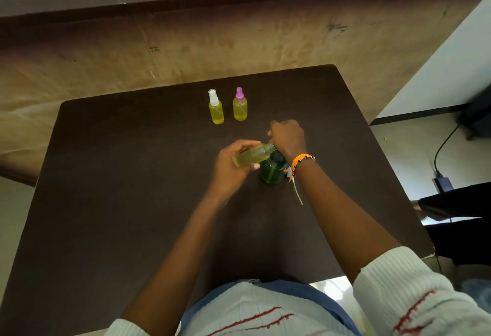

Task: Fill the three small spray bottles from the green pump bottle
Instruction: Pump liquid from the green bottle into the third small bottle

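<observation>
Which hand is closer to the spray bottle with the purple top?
The right hand is nearer. It sits on the green pump bottle, just right of and below the purple-topped bottle. The left hand is lower and farther, holding the uncapped bottle.

Matt dark table, translucent plastic bottles

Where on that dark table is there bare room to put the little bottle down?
The table is bare along its left side and in the near stretch between the forearms. It is crowded at the centre, where both hands work the uncapped bottle over the green pump bottle, and at the far edge by the two filled spray bottles.
</observation>
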